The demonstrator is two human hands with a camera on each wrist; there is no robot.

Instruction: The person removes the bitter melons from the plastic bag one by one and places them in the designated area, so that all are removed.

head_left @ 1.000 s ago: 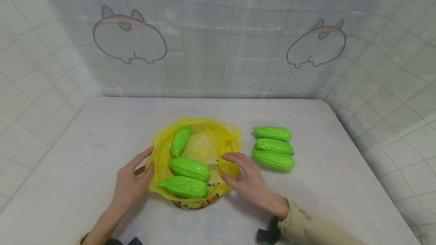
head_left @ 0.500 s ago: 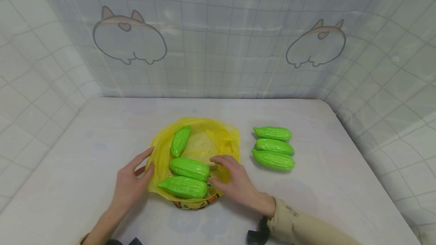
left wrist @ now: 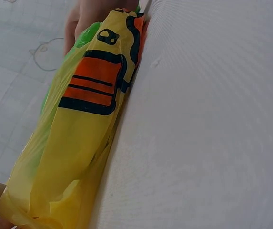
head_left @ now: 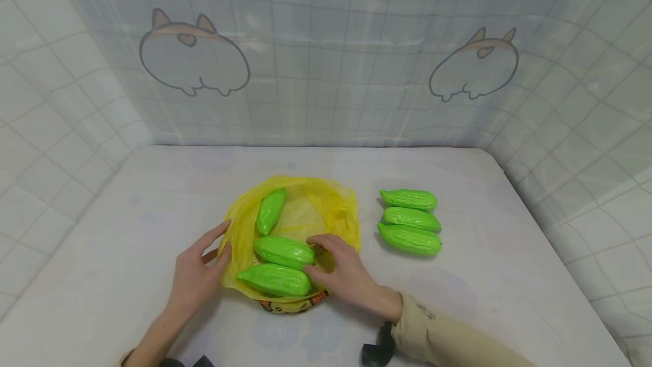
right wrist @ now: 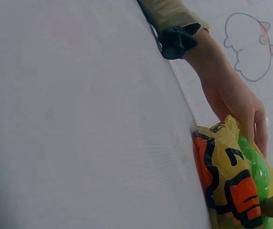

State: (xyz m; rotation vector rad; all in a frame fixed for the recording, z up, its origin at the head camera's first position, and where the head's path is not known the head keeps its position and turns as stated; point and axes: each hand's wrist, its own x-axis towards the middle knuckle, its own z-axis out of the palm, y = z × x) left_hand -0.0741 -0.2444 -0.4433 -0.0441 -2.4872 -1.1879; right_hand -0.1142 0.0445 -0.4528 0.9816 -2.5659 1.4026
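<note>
A yellow plastic bag [head_left: 295,186] lies with its mouth open, an orange and black print [left wrist: 91,86] on its side. Inside are three bright green toy bitter gourds: one tilted at the back [head_left: 270,211], one in the middle [head_left: 282,251] and one in front [head_left: 275,280]. My left hand [head_left: 196,273] holds the bag's left rim between thumb and fingers; it also appears beyond the bag in the right wrist view [right wrist: 231,90]. My right hand [head_left: 346,271] reaches in over the right rim, thumb and fingers around the right end of the middle gourd.
Three more green bitter gourds, back [head_left: 410,199], middle [head_left: 411,219] and front [head_left: 410,239], lie side by side on the white table [head_left: 484,299] right of the bag. Behind the table rises a tiled-pattern curtain [head_left: 331,72] with cartoon dog prints.
My right hand has moved left from the bag's right rim into its mouth and closed around the end of the middle gourd. The left hand and the gourds have stayed in place.
</note>
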